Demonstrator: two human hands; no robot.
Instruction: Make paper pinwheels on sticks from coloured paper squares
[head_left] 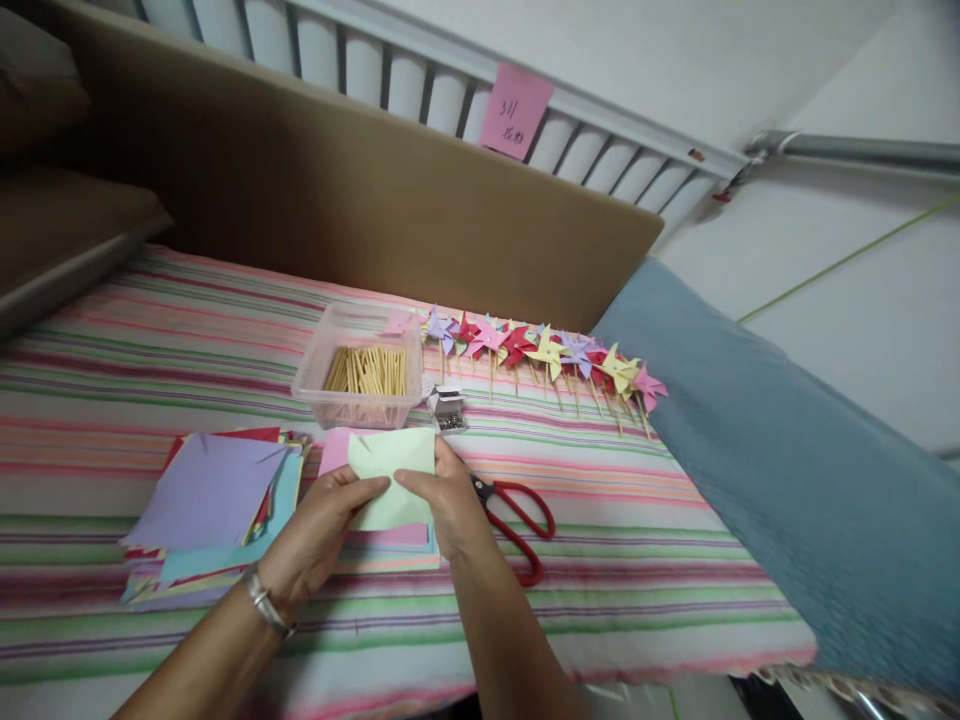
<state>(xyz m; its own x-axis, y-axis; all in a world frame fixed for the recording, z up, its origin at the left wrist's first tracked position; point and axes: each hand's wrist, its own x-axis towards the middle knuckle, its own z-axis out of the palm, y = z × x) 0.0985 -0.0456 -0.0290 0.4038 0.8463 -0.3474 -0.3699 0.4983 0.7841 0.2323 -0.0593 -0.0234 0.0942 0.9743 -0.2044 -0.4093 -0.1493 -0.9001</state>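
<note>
Both hands hold a pale green square of paper (394,455) between them, with a short slit visible near its upper left corner. My left hand (319,510) grips its left side, thumb on top. On the right side my right hand (446,500) does the same, and the two thumbs nearly meet at the centre. Pink and other coloured sheets (405,536) lie beneath the held square. Red-handled scissors (521,520) rest just right of my right hand, their blades partly hidden by it. To the left sits a stack of coloured paper squares (214,490), purple on top.
A clear plastic box (356,408) holds many wooden sticks (367,370). Beside it stands a small open box of metal pins (450,412). Finished paper pinwheels (517,345) lie in a row at the back right. A cardboard panel (337,190) rises behind the striped cloth (630,560).
</note>
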